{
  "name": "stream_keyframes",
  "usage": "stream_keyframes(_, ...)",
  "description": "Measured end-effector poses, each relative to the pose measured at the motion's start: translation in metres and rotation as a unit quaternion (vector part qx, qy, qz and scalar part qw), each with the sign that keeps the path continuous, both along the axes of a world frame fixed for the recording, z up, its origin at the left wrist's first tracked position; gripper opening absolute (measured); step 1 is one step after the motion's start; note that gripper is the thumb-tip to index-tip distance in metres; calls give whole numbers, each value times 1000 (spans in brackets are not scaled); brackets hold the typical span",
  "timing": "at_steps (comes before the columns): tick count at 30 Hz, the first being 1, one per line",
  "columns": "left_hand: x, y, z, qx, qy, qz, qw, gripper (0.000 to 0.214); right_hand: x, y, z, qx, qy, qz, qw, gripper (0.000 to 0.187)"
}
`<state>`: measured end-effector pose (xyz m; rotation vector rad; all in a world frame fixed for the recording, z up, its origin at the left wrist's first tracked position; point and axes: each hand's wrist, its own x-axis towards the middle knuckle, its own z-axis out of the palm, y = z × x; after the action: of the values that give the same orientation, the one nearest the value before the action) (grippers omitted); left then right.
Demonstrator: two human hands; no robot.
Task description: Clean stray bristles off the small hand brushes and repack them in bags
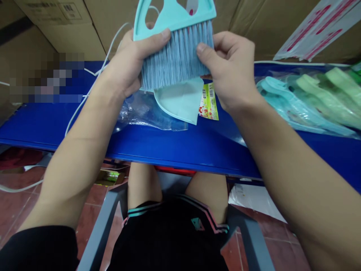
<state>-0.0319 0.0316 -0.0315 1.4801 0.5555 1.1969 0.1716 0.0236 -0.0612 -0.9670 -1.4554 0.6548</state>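
A turquoise hand brush with blue-grey bristles is held up over the table, bristles pointing down. My left hand is closed on its left end, thumb lying across the top of the bristles. At the right side, my right hand pinches the edge of the bristles between thumb and fingers. Below the brush a pale turquoise dustpan lies on the table, its upper part hidden behind the bristles. Beside it is a yellow-green printed label card, and a clear plastic bag lies to the left.
On the blue table, several bagged turquoise and green brush sets lie at the right. Cardboard boxes stand along the back. A white cable runs behind my left arm. The grey chair is beneath me.
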Motion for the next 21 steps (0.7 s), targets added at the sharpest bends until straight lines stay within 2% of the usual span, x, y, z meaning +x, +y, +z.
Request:
stream_keyframes(8,1,1,-1,-4,-7,3,1000,12,-1,0,-2,7,-14,-7,1000,31)
stream_keyframes(12,0,2,-1,2,-16,-17,1000,14,-5,-5,1,-21,-13,-5,1000,33)
stream_keyframes(16,-2,1,0,23,12,-36,999,24,-7,-9,5,-50,-8,1,999,34)
stream_keyframes(21,-2,-1,2,18,32,-23,999,29,-10,-17,11,-85,14,13,996,28)
